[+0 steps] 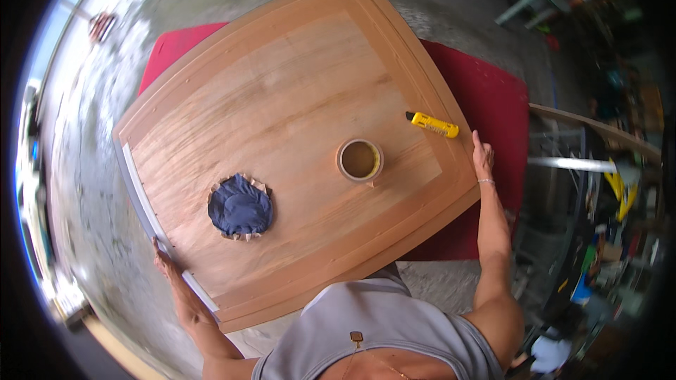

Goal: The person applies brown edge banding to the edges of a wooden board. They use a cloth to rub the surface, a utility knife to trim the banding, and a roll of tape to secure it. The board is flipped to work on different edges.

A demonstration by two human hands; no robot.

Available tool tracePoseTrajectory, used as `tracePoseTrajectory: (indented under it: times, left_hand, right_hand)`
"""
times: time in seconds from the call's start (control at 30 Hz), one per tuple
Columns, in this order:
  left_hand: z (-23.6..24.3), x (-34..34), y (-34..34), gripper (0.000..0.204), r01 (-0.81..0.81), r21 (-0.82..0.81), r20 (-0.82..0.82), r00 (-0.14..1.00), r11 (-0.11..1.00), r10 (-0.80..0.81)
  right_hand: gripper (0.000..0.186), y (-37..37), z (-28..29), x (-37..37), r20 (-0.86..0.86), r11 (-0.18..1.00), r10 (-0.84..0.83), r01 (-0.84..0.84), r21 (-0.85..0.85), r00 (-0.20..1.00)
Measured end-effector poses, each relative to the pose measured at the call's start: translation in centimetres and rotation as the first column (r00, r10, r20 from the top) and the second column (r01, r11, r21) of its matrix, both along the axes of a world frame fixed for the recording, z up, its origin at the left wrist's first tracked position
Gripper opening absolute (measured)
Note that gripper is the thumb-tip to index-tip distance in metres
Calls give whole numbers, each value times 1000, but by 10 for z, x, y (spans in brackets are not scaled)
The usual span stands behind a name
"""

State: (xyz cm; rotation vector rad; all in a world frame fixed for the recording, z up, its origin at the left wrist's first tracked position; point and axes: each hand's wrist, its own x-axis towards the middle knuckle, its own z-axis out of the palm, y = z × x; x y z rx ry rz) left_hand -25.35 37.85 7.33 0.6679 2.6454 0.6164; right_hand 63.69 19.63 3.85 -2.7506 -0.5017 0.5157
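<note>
Lying between left grip and right grip, the wooden panel is grasped at opposite edges.

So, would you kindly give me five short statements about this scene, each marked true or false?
1. The left hand is at an edge of the wooden panel. True.
2. A dark blue bundle rests on the panel. True.
3. The right hand is holding a utility knife. False: it is at the panel's right edge, and the yellow utility knife lies on the panel.
4. The knife lies to the left of the bundle. False: it lies to the right.
5. Red surface shows beyond the panel's edges. True.
</note>
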Motion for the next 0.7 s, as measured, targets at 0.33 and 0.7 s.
tracePoseTrajectory:
  times: [0.33, 0.7]
  left_hand:
    - [-38, 49, -181, 87, -548, 64, 37, 837, 834, 547]
    - [-50, 83, -218, 81, -673, 67, 345, 709, 737, 615]
  right_hand:
    - [85, 251, -27, 49, 1, 906, 423, -423, -23, 906]
    - [68, 322, -23, 42, 393, 761, 608, -648, -40, 690]
